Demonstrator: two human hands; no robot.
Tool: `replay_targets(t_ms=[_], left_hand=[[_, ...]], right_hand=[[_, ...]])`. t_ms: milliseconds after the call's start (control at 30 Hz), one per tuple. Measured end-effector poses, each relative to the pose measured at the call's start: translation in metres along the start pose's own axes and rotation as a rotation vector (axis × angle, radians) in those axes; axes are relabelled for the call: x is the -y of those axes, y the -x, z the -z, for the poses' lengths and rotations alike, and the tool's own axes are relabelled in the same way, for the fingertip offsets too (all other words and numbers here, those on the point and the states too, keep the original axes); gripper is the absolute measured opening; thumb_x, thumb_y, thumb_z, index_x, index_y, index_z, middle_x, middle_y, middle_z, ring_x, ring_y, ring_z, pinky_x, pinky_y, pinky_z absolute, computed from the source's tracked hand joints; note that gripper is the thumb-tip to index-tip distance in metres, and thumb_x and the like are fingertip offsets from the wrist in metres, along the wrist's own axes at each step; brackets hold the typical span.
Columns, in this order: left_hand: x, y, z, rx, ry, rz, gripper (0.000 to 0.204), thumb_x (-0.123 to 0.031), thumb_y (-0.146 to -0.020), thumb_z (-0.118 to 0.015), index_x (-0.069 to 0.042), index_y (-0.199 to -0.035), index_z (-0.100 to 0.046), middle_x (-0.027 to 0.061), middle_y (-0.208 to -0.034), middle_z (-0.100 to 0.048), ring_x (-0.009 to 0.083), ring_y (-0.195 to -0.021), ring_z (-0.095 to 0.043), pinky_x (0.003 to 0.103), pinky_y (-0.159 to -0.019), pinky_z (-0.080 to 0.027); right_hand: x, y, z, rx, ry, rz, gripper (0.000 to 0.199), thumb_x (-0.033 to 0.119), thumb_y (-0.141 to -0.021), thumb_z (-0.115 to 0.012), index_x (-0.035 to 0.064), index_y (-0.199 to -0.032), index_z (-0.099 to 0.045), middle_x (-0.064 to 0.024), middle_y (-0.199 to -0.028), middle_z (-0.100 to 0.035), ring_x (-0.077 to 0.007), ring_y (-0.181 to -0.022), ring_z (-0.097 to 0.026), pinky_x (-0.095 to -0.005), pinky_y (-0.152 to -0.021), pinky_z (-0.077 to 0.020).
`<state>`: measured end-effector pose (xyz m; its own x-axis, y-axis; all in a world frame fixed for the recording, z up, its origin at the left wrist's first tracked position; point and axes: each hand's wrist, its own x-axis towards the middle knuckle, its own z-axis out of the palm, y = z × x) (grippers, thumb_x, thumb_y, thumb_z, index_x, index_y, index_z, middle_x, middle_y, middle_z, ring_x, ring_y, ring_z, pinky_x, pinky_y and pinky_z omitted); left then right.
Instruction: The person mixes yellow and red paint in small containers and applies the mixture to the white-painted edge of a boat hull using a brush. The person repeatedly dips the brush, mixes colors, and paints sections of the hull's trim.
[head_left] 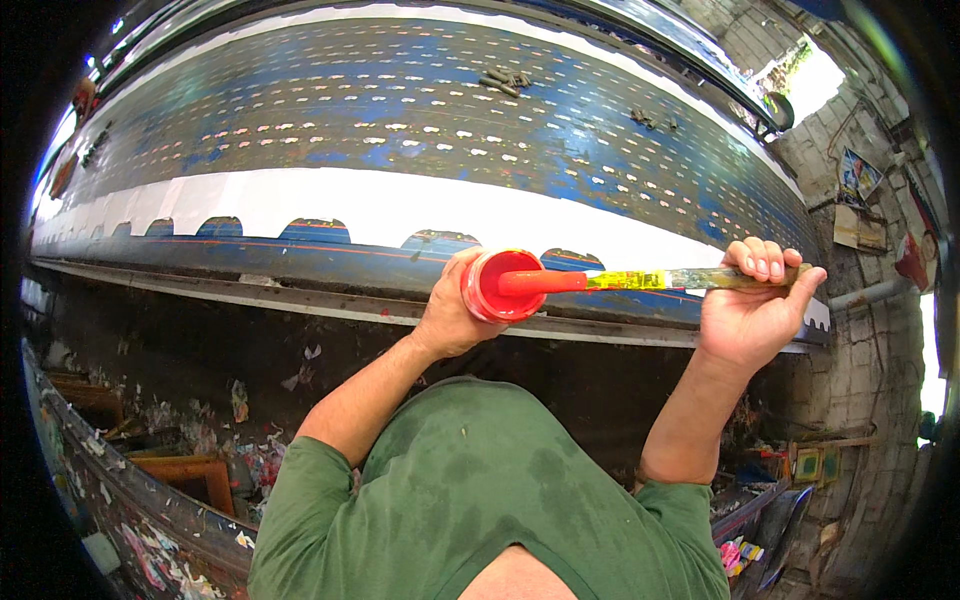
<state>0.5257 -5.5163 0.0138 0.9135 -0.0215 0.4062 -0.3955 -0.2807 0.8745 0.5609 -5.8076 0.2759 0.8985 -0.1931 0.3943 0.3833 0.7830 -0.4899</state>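
Head view: loading brush with red from pot.
My left hand wraps the pot, right hand fisted on the brush handle; scalloped stencil on the blue panel shows no red yet.

Both bare forearms rise from the lower middle of the frame out of short green sleeves, the left one slanting up and to the right, the right one running nearly straight up right of centre. The left hand sits near the middle of the frame, its fingers curled closed around what it grips (thumb side toward the camera). The right hand, right of centre, is closed in a fist with its fingertips folded over on top, wrist slightly bent.
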Motion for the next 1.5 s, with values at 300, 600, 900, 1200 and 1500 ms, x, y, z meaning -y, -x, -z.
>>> replay_targets(t_ms=[300,600,900,1200,1500], left_hand=[[-0.012,-0.005,0.000,0.084,0.056,0.003,0.104,-0.013,-0.068,-0.103,-0.009,-0.158,-0.051,0.0143,-0.154,-0.057,0.0348,-0.147,-0.056,0.048,-0.128,-0.045],[-0.017,-0.001,0.008,0.029,0.074,-0.007,0.103,-0.014,-0.069,-0.106,-0.009,-0.157,-0.052,0.0140,-0.153,-0.059,0.0334,-0.145,-0.058,0.047,-0.126,-0.048],[-0.011,0.004,0.023,0.005,0.033,-0.042,0.100,-0.014,-0.069,-0.104,-0.009,-0.156,-0.054,0.0152,-0.152,-0.061,0.0367,-0.146,-0.057,0.049,-0.128,-0.045],[-0.006,0.009,0.033,0.010,0.035,0.028,0.099,-0.021,-0.070,-0.104,-0.010,-0.156,-0.056,0.0161,-0.153,-0.060,0.0376,-0.148,-0.055,0.050,-0.129,-0.045],[-0.008,0.007,0.045,0.049,0.014,-0.025,0.102,-0.020,-0.069,-0.105,-0.009,-0.157,-0.054,0.0160,-0.154,-0.059,0.0369,-0.149,-0.055,0.050,-0.128,-0.046]], right_hand=[[-0.023,0.026,-0.023,0.199,0.109,0.082,0.055,0.059,-0.119,-0.052,0.0069,-0.109,-0.067,-0.0010,-0.085,-0.049,-0.0155,-0.077,-0.046,-0.0323,-0.071,-0.0444],[-0.139,0.079,-0.012,0.518,0.197,-0.032,0.077,0.075,-0.116,-0.035,0.0045,-0.094,-0.058,-0.0065,-0.080,-0.053,-0.0183,-0.067,-0.052,-0.0356,-0.063,-0.0485],[-0.149,0.062,-0.040,0.593,0.388,0.049,0.079,0.080,-0.114,-0.035,0.0085,-0.086,-0.052,-0.0021,-0.069,-0.045,-0.0140,-0.057,-0.039,-0.0324,-0.053,-0.0364],[-0.127,0.043,-0.041,0.818,0.328,-0.180,0.085,0.083,-0.111,-0.036,0.0065,-0.078,-0.055,-0.0037,-0.067,-0.051,-0.0185,-0.060,-0.047,-0.0364,-0.059,-0.0381],[-0.129,0.049,-0.048,0.869,0.272,-0.290,0.087,0.084,-0.111,-0.036,0.0055,-0.078,-0.056,-0.0027,-0.067,-0.050,-0.0174,-0.058,-0.045,-0.0372,-0.055,-0.0354]])
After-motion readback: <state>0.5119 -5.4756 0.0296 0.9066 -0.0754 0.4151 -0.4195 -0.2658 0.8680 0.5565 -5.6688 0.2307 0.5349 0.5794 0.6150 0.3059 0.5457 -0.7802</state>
